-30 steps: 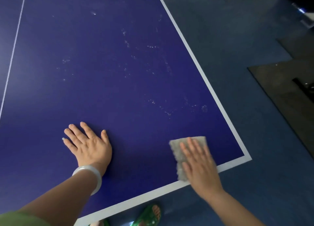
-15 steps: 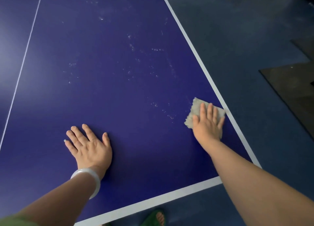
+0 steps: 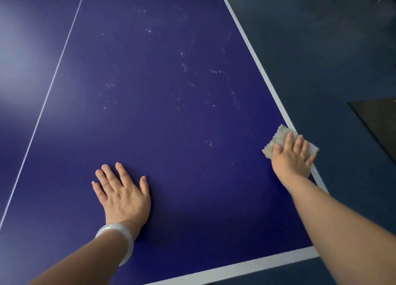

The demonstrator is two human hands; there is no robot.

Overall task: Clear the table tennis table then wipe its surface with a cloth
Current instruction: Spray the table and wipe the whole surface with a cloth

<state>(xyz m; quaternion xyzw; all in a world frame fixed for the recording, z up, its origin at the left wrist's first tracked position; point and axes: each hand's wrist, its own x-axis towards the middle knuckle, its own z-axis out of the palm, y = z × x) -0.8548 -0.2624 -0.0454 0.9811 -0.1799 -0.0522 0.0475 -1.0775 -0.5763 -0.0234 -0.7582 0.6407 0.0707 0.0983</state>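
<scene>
Cloth flat under the right hand at the table's right edge.

A pale, nubby, roughly square cloth [image 3: 278,138] lies over the white side line, its corner poking past the straight fingers [image 3: 288,140] of the right hand [image 3: 292,156] pressing it down. The smooth blue table [image 3: 162,113] shows scattered whitish specks; the left hand [image 3: 123,193] rests flat, fingers spread, a pale glossy bangle [image 3: 121,238] on its wrist.

The table [image 3: 162,117] has a dark blue top with a white border and a thin white centre line [image 3: 46,104]. Pale specks [image 3: 184,66] lie scattered across the blue. A grey cloth [image 3: 278,138] lies on the table's right edge, over the border, the right hand [image 3: 293,156] flat upon it. Left of the cloth, well apart, the left hand [image 3: 123,193] rests flat on the top.
</scene>
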